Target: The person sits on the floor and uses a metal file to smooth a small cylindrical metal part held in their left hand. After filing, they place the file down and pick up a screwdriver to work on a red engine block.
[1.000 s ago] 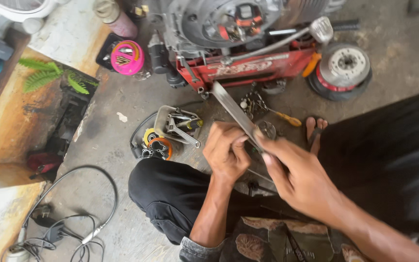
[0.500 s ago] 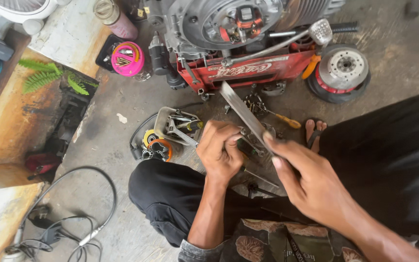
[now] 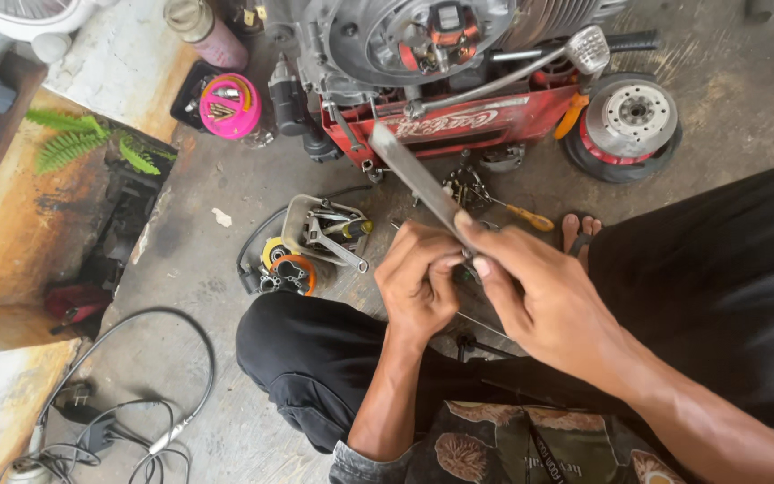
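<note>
A flat metal file (image 3: 414,176) is steadied by the right hand (image 3: 539,296), thumb and forefinger pinching it; left hand (image 3: 418,278) fingers curl around a small hidden part beneath, bracing it.

Count: 2 hands, left hand (image 3: 418,282) + right hand (image 3: 544,300), center frame. 1 flat metal file (image 3: 418,184). 1 engine (image 3: 414,40) on 1 red crate (image 3: 459,125), top. 1 wheel hub (image 3: 629,121) upper right. 1 pink tub (image 3: 228,106) upper left. 1 screwdriver (image 3: 521,215).
</note>
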